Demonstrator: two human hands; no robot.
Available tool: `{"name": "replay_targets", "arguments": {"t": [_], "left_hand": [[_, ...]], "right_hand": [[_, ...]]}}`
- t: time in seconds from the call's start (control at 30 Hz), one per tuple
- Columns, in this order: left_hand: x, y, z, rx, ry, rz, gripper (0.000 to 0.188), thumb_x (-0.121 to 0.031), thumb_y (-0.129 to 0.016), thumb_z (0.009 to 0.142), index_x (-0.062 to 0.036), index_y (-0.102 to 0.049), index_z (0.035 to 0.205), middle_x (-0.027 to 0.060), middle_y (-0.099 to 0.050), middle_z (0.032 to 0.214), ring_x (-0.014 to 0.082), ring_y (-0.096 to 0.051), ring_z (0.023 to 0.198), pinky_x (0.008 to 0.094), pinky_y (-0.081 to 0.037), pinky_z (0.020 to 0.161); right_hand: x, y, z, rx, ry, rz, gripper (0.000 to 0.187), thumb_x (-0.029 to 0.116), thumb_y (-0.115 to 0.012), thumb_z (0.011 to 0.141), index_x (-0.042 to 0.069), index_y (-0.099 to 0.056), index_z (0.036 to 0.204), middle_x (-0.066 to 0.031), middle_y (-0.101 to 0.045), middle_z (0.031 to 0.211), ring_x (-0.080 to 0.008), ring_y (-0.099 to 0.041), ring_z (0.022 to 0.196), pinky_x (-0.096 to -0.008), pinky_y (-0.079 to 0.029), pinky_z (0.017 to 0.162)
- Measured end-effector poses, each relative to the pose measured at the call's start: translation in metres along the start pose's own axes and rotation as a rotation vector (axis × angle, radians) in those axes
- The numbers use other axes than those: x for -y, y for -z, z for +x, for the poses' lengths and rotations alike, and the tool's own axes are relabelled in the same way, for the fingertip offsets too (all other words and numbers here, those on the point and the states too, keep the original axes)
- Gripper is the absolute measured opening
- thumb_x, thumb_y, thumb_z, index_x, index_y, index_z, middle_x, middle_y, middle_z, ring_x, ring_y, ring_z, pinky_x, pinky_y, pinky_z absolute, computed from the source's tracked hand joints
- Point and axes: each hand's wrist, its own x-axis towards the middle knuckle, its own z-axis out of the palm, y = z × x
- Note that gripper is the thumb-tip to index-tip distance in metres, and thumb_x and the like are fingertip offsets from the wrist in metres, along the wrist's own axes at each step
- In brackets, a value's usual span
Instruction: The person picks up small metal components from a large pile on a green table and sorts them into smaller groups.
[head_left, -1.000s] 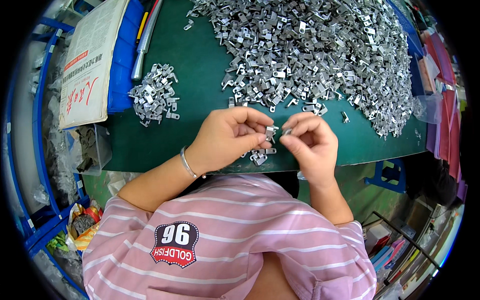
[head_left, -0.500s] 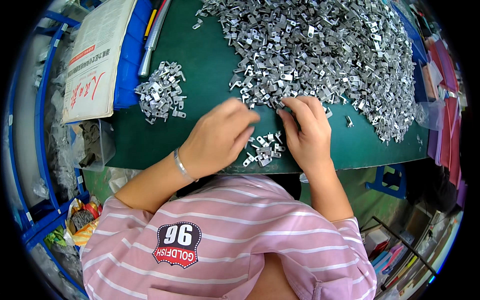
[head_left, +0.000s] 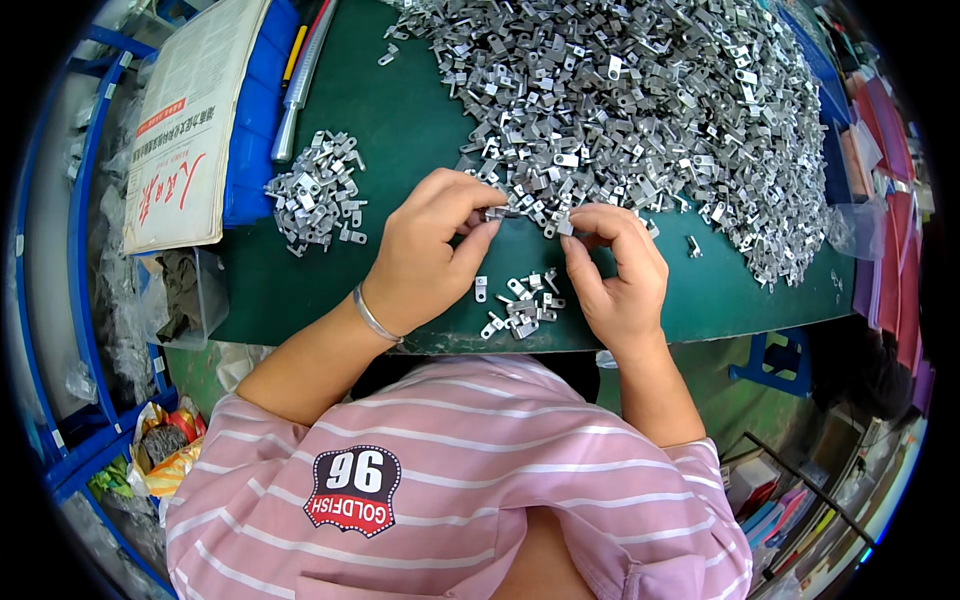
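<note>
My left hand (head_left: 432, 240), with a silver bangle at the wrist, pinches a small metal bracket (head_left: 496, 213) at the near edge of the big heap. Facing it, my right hand (head_left: 622, 262) holds another small bracket (head_left: 565, 228) between thumb and forefinger. The big heap of silver metal brackets (head_left: 640, 110) spreads beyond both hands. Between my wrists, near the table's front edge, lies a small pile of brackets (head_left: 524, 308). A single bracket (head_left: 481, 289) lies just left of that pile, below my left fingers.
Farther left on the green table (head_left: 400, 110) sits a medium pile of brackets (head_left: 316, 190). Beside it stand a blue bin (head_left: 252, 130) topped with newspapers (head_left: 185, 130) and a clear plastic box (head_left: 205, 290). A blue stool (head_left: 775, 362) is below the table at right.
My left hand, blurred before, is now steadier and pinches a bracket. A single bracket shows left of the small pile. My right fingertips have drawn slightly nearer to me.
</note>
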Motion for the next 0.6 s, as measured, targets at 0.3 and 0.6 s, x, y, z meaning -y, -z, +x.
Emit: {"name": "replay_targets", "arguments": {"t": [0.3,0.6], "left_hand": [[0.01,-0.001,-0.004,0.109,0.239,-0.485,0.02,0.006,-0.068,0.084,0.0045,-0.063,0.104,0.0106,-0.061,0.107,0.0133,-0.064,0.094,0.0243,-0.054,0.079],[0.006,-0.002,-0.008,0.208,0.276,-0.85,0.015,0.007,-0.063,0.089,0.0054,-0.065,0.103,0.0135,-0.065,0.108,0.0178,-0.065,0.096,0.0279,-0.055,0.083]], "right_hand": [[0.002,0.0,-0.018,-0.104,-0.219,0.287,0.033,-0.01,-0.072,0.077,-0.003,-0.057,0.106,-0.0097,-0.067,0.098,-0.0123,-0.064,0.077,-0.0231,-0.054,0.065],[-0.002,0.019,-0.021,-0.035,0.077,-0.063,0.024,-0.011,-0.074,0.073,0.0,-0.061,0.09,-0.0134,-0.07,0.092,-0.0223,-0.069,0.079,-0.0299,-0.054,0.068]]}}
